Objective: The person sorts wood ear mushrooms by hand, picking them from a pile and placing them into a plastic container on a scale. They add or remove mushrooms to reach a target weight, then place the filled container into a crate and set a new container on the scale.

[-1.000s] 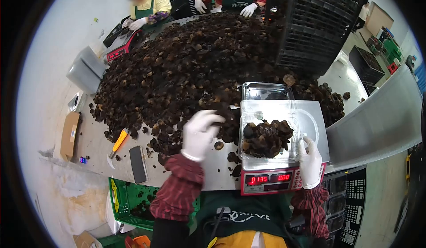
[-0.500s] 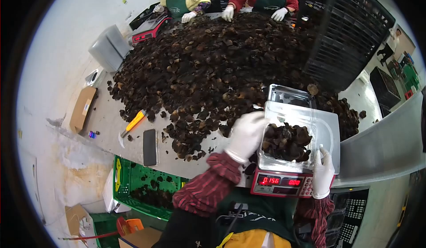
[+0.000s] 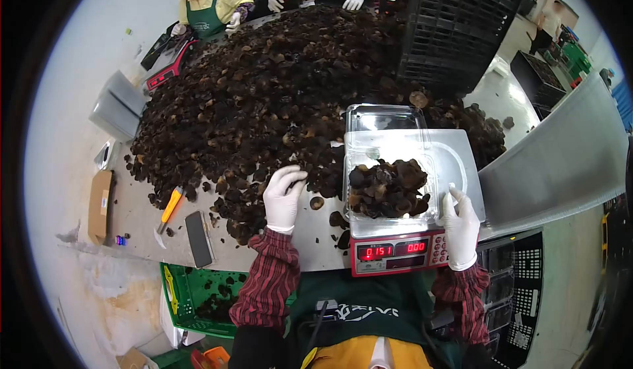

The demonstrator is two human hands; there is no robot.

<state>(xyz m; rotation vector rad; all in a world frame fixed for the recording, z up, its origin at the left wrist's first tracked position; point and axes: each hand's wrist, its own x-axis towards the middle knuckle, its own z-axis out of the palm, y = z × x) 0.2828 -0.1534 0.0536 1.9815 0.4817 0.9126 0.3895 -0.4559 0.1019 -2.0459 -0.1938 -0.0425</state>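
A clear plastic box (image 3: 432,201) with its lid (image 3: 389,116) folded back sits on the steel pan of a red digital scale (image 3: 362,268). Dark, wrinkled mushroom-like pieces (image 3: 389,189) fill the box in a heap; the display reads 0.151. My left hand (image 3: 282,201), white-gloved, is left of the scale at the near edge of a big pile (image 3: 264,98) of the same pieces. Its fingers curl toward the thumb; anything between them is hidden. My right hand (image 3: 461,234), also gloved, rests by the pan's right edge, fingers loosely apart, holding nothing visible.
Left on the table lie a phone (image 3: 198,239), a yellow cutter (image 3: 171,207) and a cardboard box (image 3: 100,207). A green crate (image 3: 178,313) is below. Stacked black crates (image 3: 455,32) stand behind the scale, nested clear plastic (image 3: 560,168) to the right. Two co-workers are across the pile.
My left hand has moved left, away from the plastic box, toward the pile's edge. The scale reading has dropped from 0.156 to 0.151. My right hand stays by the scale; the view has shifted.
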